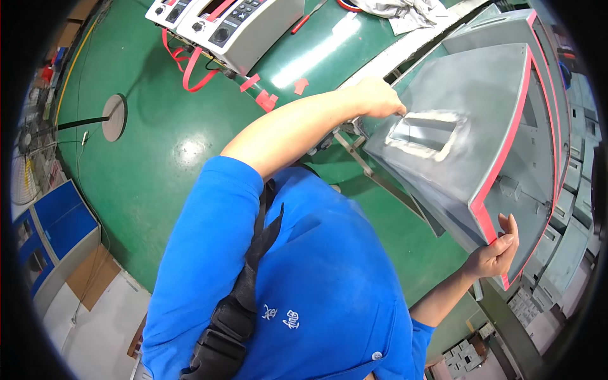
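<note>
The big grey panel (481, 126) tilts, long side running far to near, left hand (377, 98) gripping its far edge, right hand (497, 250) gripping its near red-trimmed corner.

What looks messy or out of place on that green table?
Loose red tape scraps lie scattered on the green table, and longer red strips dangle from the white machine. The grey panel, held by the left hand and right hand, shows no damage.
</note>
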Demonstrator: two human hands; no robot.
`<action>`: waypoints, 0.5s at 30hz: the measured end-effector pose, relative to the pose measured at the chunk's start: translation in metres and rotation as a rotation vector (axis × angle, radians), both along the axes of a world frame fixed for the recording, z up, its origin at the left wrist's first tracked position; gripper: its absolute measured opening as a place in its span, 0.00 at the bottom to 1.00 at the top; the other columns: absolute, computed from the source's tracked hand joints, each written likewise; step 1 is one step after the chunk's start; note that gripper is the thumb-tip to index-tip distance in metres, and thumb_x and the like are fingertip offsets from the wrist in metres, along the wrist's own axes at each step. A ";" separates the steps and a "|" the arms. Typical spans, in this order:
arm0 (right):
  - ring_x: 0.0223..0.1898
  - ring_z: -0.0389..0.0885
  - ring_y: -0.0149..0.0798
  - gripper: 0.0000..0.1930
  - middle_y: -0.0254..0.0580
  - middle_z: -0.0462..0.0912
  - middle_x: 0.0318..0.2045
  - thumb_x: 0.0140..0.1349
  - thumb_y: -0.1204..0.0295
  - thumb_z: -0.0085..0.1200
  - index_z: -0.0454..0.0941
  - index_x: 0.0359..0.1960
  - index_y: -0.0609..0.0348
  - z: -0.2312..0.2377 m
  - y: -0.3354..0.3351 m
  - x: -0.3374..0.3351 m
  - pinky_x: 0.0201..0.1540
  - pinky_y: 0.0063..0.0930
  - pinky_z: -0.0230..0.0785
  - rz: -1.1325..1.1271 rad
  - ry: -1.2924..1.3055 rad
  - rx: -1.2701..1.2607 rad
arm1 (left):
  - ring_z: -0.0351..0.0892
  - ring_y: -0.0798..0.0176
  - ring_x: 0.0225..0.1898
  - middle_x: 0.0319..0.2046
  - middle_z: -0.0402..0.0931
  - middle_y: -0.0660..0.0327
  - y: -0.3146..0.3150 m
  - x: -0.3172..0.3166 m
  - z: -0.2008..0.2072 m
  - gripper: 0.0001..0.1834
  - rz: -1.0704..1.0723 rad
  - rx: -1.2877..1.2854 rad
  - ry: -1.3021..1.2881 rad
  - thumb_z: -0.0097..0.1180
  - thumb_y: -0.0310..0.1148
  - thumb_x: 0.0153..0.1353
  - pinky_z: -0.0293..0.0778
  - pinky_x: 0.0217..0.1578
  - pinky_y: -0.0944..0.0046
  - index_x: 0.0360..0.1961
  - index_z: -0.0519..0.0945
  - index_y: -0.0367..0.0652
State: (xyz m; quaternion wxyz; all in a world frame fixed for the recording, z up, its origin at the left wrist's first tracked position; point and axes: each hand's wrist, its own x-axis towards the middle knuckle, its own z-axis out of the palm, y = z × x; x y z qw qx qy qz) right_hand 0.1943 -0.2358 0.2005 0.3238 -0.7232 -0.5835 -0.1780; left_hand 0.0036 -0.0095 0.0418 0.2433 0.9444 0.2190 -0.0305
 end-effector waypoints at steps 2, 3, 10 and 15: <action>0.29 0.75 0.33 0.15 0.46 0.81 0.29 0.63 0.74 0.35 0.76 0.39 0.70 0.001 0.003 -0.003 0.30 0.24 0.62 -0.004 0.007 0.020 | 0.77 0.53 0.38 0.34 0.78 0.60 0.000 0.002 -0.001 0.13 -0.032 -0.007 -0.008 0.42 0.39 0.60 0.71 0.38 0.52 0.44 0.76 0.60; 0.28 0.75 0.32 0.15 0.45 0.81 0.28 0.62 0.74 0.36 0.76 0.38 0.70 0.002 0.004 -0.005 0.29 0.24 0.62 -0.006 0.011 0.029 | 0.77 0.53 0.38 0.34 0.78 0.60 0.001 0.003 -0.002 0.13 -0.036 -0.010 -0.001 0.43 0.39 0.60 0.71 0.38 0.53 0.44 0.76 0.60; 0.29 0.75 0.33 0.16 0.46 0.81 0.29 0.62 0.73 0.35 0.76 0.39 0.70 0.001 0.003 -0.006 0.30 0.24 0.61 -0.036 0.019 0.022 | 0.77 0.53 0.38 0.34 0.78 0.60 0.005 -0.001 -0.006 0.13 -0.017 -0.021 0.026 0.43 0.40 0.60 0.71 0.38 0.54 0.44 0.75 0.60; 0.30 0.76 0.34 0.16 0.46 0.81 0.29 0.62 0.73 0.35 0.76 0.39 0.70 0.000 0.003 -0.005 0.30 0.24 0.61 -0.042 0.016 0.025 | 0.77 0.53 0.37 0.35 0.75 0.60 -0.004 0.002 -0.008 0.15 -0.049 0.054 -0.001 0.41 0.34 0.59 0.71 0.37 0.53 0.46 0.74 0.59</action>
